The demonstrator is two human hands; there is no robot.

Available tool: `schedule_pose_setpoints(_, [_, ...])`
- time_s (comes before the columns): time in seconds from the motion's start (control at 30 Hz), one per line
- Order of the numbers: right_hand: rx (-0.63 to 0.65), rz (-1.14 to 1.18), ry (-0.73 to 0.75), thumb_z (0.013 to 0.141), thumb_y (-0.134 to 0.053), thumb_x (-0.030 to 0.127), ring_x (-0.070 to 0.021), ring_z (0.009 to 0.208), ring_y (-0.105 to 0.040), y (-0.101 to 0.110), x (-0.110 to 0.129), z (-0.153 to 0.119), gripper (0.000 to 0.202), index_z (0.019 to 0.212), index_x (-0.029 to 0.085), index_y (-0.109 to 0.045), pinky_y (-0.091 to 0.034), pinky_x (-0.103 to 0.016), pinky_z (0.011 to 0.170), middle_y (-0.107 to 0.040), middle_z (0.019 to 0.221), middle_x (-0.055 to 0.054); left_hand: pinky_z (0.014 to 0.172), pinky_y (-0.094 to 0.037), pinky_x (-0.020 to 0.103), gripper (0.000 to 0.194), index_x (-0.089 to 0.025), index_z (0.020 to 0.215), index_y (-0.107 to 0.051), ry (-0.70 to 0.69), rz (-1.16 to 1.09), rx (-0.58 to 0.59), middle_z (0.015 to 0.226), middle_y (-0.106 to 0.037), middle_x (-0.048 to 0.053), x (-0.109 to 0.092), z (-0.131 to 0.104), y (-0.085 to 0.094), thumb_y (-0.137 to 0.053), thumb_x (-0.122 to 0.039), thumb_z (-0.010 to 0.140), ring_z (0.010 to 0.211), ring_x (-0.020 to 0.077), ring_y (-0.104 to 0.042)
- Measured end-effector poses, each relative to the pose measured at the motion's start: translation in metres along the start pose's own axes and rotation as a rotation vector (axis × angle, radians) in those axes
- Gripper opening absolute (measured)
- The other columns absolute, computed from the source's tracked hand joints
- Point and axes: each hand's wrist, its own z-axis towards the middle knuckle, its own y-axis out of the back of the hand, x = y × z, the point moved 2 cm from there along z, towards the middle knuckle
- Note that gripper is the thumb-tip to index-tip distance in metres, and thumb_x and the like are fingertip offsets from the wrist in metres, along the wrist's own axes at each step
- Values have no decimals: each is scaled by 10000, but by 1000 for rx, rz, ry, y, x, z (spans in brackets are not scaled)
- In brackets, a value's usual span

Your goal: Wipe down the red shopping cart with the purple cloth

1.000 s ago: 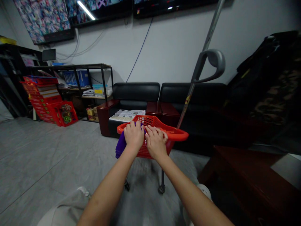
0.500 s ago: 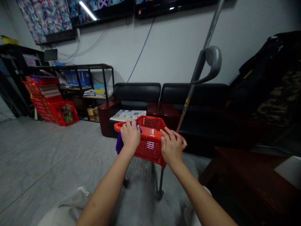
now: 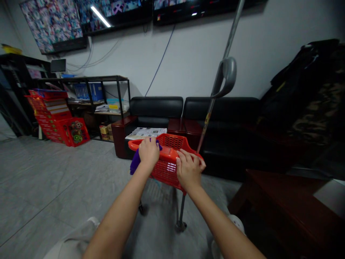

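Observation:
A small red plastic shopping cart [image 3: 168, 172] stands in front of me, its basket perforated and its legs on casters. My left hand [image 3: 149, 153] is closed over the left part of its handle, pressing a purple cloth [image 3: 135, 162] against it; the cloth hangs down on the left. My right hand [image 3: 190, 171] grips the right end of the handle, fingers laid over the top. A tall metal pole [image 3: 207, 118] with a grey loop handle [image 3: 229, 77] rises at the cart's right side; its foot is hidden.
Behind the cart are black sofas [image 3: 159, 106] with a newspaper [image 3: 147, 133] on one seat. Red baskets [image 3: 54, 120] are stacked at left beside a shelf [image 3: 118, 93]. A dark wooden table [image 3: 283, 194] stands close at right. Screens [image 3: 115, 14] hang on the wall.
The cart and its pole have shifted slightly left, and both hands have moved with it. My right hand's fingers lie closer together on the handle. The left still holds the cloth.

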Motion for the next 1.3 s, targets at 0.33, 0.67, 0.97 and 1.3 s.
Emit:
schedule_pose_setpoints(0.33, [1,16,88,978,-429,305,-227,1095,-526,-4,1,-6,368,1289,187,-586,-254,-421,1007,-641,1288,-82,885,-473,335,250,-241,1153,-582,-253,-168,82,1147,-615,64,-3,9,-5,-505,-357,945,1029,218,-600])
schedule_pose_setpoints(0.67, [-1,137,65,1000,-330,323,-227,1219,-469,2,-17,-8,390,1284,222,-577,-280,-426,1044,-595,1324,-78,969,-439,329,227,-210,1122,-603,-95,-294,105,1144,-630,75,45,43,-21,-521,-290,926,1108,210,-575])
schedule_pose_setpoints(0.97, [-24,232,3,999,-317,325,-235,1224,-454,-7,-12,-19,388,1288,239,-561,-357,-430,1014,-546,1359,-82,970,-439,363,223,-206,1124,-591,-198,-165,-32,1171,-608,90,-11,-12,-10,-498,-285,938,1093,230,-570])
schedule_pose_setpoints(1.3, [-42,208,80,991,-342,294,-224,1197,-502,-11,-10,-20,404,1339,208,-528,-360,-383,1013,-605,1277,-96,962,-432,368,234,-218,1154,-576,-74,-208,-33,1182,-602,80,4,0,-7,-479,-286,953,1098,228,-556])
